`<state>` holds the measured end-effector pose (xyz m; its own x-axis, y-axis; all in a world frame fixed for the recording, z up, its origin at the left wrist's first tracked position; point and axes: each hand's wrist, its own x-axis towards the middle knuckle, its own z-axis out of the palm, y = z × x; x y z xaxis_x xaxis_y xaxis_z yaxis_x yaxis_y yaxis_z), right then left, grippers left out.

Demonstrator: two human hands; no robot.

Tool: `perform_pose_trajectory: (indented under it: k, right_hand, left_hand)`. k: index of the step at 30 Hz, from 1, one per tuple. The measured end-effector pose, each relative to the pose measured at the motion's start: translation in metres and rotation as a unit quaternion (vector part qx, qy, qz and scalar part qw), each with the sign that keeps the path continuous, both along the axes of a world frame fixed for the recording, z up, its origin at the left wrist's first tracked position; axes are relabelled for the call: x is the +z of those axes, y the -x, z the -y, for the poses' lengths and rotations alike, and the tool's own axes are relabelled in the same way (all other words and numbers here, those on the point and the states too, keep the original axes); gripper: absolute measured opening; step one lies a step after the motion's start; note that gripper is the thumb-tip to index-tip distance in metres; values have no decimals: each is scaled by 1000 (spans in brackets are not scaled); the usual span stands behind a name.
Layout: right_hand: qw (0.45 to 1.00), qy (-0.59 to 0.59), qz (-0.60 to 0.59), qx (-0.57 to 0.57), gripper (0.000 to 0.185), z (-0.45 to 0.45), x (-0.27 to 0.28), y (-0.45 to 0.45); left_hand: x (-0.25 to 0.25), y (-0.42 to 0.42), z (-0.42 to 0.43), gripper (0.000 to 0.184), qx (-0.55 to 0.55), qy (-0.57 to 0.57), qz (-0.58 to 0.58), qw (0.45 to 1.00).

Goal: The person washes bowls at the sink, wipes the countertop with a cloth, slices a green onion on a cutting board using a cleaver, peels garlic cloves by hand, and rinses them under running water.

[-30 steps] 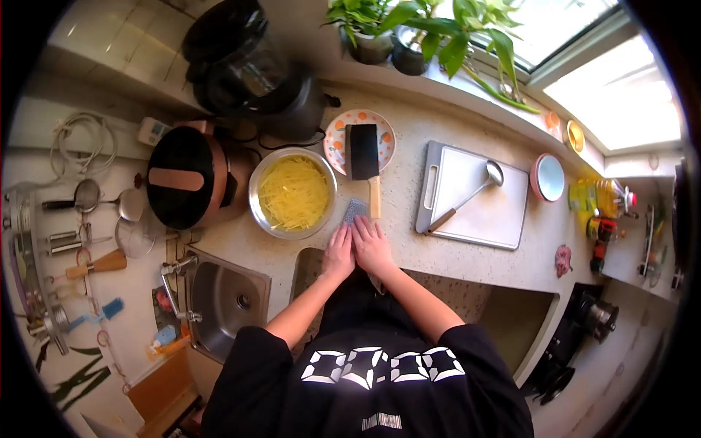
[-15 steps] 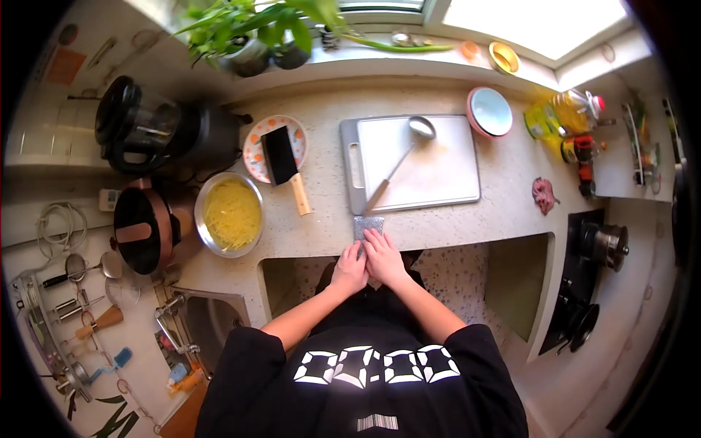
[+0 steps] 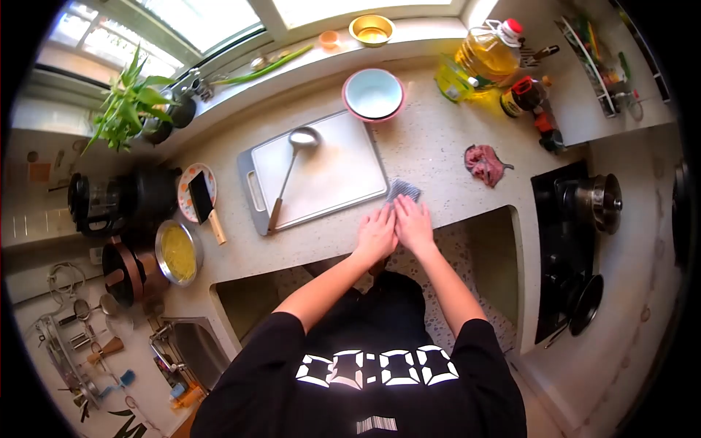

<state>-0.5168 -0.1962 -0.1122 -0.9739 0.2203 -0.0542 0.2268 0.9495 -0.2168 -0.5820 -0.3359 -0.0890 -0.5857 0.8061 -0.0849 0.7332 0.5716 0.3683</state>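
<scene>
A grey cloth [image 3: 406,190] lies on the counter near its front edge, just off the right corner of the cutting board. My left hand [image 3: 377,233] is at the cloth's left side, and my right hand [image 3: 415,225] presses on its near part. Both hands hold the cloth side by side, their fingers pointing away from me and hiding part of it. Left of them is the white cutting board [image 3: 328,175] with a grey border. On the board rests a ladle [image 3: 303,139], its brown handle toward the near left.
A cleaver [image 3: 201,201] lies on a patterned plate [image 3: 188,179], beside a metal bowl of yellow shreds [image 3: 179,252]. Stacked bowls [image 3: 374,95] stand behind the board. Raw meat [image 3: 485,165], an oil bottle [image 3: 493,51] and the stove [image 3: 562,248] are at right. A sink [image 3: 201,350] is at left.
My hands have moved right along the counter's front edge with the cloth, from below the cutting board to beyond its right corner. The view has turned toward the right.
</scene>
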Motion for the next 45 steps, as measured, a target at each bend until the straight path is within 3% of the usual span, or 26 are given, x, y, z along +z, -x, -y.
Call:
perform_pose_trajectory:
  k: [4, 10, 13, 20, 22, 26, 30, 34, 37, 39, 41, 44, 45]
  right_hand:
    - [995, 5, 36, -95, 52, -63, 3, -12]
    - [984, 12, 34, -173, 52, -61, 3, -60]
    - [987, 23, 22, -155, 55, -60, 3, -58]
    - [993, 10, -33, -110, 51, -102, -4, 8]
    - [992, 13, -30, -119, 50, -102, -3, 14]
    - [990, 27, 1, -136, 50, -83, 3, 3]
    - [993, 24, 33, -110, 55, -51, 10, -24]
    - [982, 172, -2, -81, 53, -50, 0, -5]
    - [927, 314, -56, -195, 61, -79, -6, 66]
    - [785, 539, -10, -305, 73, -93, 21, 129]
    - [688, 637, -21, -347, 83, -101, 45, 184]
    - [616, 703, -31, -354, 75, -106, 46, 239]
    - [622, 693, -12, -364, 67, -106, 44, 252]
  left_hand:
    - [-2, -2, -78, 59, -54, 42, 5, 998]
    - [-18, -40, -89, 58, -112, 45, -25, 992]
    - [-27, -44, -77, 56, -106, -7, -38, 994]
    - [-40, 8, -111, 57, -39, -2, -101, 994]
    - [-24, 20, -117, 56, -45, 9, -62, 997]
    - [-14, 17, -106, 55, -68, 28, -70, 995]
    - [-33, -8, -63, 57, -68, -25, -76, 994]
    - [-9, -14, -2, 60, -45, -23, -25, 998]
    - [-4, -17, 45, 61, 9, -28, -30, 999]
    - [2, -20, 74, 60, 58, -18, -35, 998]
    - [5, -23, 97, 60, 118, 1, -51, 992]
    - [3, -29, 128, 58, 204, 34, -64, 976]
    - [4, -31, 137, 58, 228, 42, -68, 970]
